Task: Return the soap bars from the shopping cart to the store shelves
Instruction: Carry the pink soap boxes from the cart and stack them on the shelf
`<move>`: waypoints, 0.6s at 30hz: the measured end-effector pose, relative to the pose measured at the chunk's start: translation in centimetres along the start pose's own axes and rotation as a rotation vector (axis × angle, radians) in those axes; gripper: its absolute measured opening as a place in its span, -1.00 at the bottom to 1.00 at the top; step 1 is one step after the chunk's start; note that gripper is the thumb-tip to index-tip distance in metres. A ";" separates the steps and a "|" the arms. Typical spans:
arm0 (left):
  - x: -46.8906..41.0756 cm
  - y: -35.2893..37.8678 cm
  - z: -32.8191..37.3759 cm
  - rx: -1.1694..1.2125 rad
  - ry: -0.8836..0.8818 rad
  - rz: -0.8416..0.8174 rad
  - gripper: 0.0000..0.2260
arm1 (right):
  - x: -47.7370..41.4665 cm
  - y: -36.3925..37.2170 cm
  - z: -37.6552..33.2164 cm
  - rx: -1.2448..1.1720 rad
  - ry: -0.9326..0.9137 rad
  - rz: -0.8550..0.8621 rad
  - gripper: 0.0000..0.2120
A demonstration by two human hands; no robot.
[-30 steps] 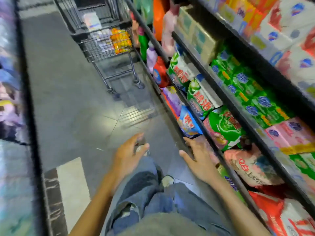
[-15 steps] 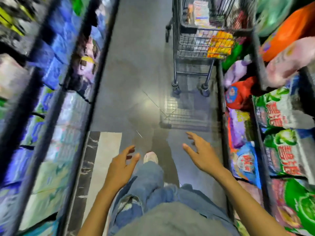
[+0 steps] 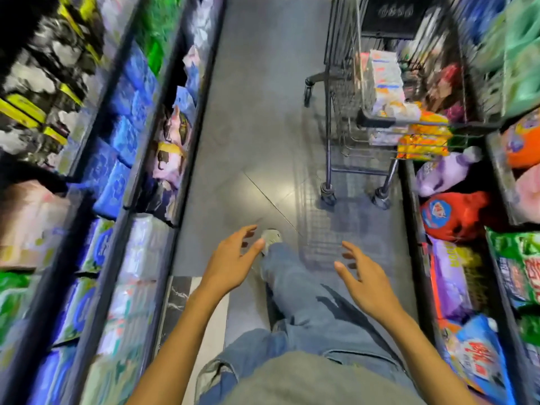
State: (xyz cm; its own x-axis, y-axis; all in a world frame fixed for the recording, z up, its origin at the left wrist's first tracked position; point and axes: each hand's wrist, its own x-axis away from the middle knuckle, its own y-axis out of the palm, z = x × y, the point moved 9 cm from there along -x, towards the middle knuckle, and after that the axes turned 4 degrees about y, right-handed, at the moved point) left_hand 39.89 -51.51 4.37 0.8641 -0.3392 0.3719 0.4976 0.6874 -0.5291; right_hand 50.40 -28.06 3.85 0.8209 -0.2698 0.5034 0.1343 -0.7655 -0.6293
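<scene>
Facing the shopping cart (image 3: 377, 121) down the aisle, the person has the left hand (image 3: 233, 264) and right hand (image 3: 368, 285) both empty, fingers spread, well short of it. Packs (image 3: 382, 80) are piled in the cart's basket; blur hides which are soap bars. Best step close to the cart first, then pick one pack with a firm grip from above.

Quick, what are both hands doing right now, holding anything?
Left hand: open, fingers spread, holding nothing.
Right hand: open, fingers spread, holding nothing.
</scene>
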 end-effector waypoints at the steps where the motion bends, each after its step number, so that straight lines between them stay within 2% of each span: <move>1: -1.7 -0.9 -0.1 0.010 -0.008 0.001 -0.52 | -1.8 -0.1 -1.1 0.002 0.000 -0.002 -0.38; 6: -9.4 -7.0 -1.0 0.039 -0.078 0.042 -0.58 | -12.2 -0.3 -7.4 0.018 -0.027 -0.039 -0.49; 10: -14.4 -12.9 -1.1 0.080 -0.117 0.141 -0.56 | -20.4 -1.1 -15.1 0.045 -0.113 -0.104 -0.50; 14: -18.5 -17.2 -1.8 0.115 -0.164 0.232 -0.68 | -27.4 -2.2 -21.4 0.081 -0.178 -0.123 -0.49; 18: -24.6 -20.0 -2.1 0.130 -0.192 0.238 -0.67 | -33.9 -3.3 -25.4 0.090 -0.178 -0.108 -0.49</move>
State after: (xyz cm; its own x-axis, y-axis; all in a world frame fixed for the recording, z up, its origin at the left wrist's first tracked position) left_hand 8.87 -58.26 4.22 0.9186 -0.0409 0.3930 0.2591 0.8132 -0.5211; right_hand 8.02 -31.27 3.93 0.8829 -0.0754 0.4635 0.2697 -0.7267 -0.6318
